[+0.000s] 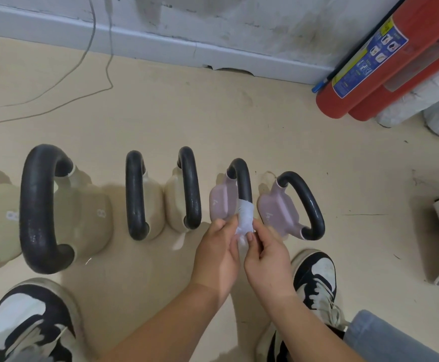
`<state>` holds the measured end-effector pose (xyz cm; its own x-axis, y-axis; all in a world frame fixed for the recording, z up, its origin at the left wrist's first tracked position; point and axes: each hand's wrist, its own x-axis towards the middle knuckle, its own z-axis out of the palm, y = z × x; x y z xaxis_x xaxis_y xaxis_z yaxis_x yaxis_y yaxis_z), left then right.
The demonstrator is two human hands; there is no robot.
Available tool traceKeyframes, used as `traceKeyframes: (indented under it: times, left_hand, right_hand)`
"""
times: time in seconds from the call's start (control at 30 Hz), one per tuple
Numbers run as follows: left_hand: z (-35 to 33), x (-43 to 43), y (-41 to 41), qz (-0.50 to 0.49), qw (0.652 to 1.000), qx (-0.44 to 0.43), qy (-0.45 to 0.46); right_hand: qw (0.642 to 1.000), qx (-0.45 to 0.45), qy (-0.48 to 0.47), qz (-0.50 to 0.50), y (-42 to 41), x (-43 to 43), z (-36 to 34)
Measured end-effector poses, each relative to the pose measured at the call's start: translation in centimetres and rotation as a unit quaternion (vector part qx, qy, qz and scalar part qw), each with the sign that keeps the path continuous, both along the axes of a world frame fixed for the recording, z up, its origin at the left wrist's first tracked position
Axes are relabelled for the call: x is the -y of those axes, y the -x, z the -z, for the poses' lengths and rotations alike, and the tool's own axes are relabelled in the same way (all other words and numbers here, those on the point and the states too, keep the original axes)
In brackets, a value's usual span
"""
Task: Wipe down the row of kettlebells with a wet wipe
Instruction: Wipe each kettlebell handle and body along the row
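Five kettlebells stood in a row on the floor, three beige and two pink. The wipe was wrapped around the black handle of the left pink kettlebell. The left hand and right hand both pinched the wipe's loose ends just below the handle, fingers closed on it

Kettlebells, extinguishers on beige floor

Both bare forearms reach forward, close together; left hand and right hand meet, fingers pinched on a wet wipe between them
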<state>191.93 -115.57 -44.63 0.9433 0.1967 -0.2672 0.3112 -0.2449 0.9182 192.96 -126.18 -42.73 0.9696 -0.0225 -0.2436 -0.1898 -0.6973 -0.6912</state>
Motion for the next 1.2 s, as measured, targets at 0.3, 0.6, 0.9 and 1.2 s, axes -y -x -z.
traceKeyframes:
  times: [0.3, 0.6, 0.9, 1.2]
  left_hand:
    - [1.3, -0.1, 0.8, 0.0, 1.0, -0.011, 0.019]
    - [2.7, -0.3, -0.1, 0.048, 0.998, 0.017, -0.026]
    - [2.3, 0.6, 1.7, 0.021, 0.994, -0.067, 0.081]
    - [2.4, 1.4, 2.7, 0.148, 0.969, -0.081, -0.181]
  right_hand:
    - [1.0, -0.011, -0.006, 0.003, 0.2, 0.5, 2.7]
    - [1.0, -0.021, 0.0, -0.021, -0.2, 1.1, 3.5]
    - [0.997, -0.009, 0.055, -0.062, 0.8, 1.0, 4.5]
    - [0.962, 0.071, 0.168, -0.202, 2.2, 1.8, 5.4]
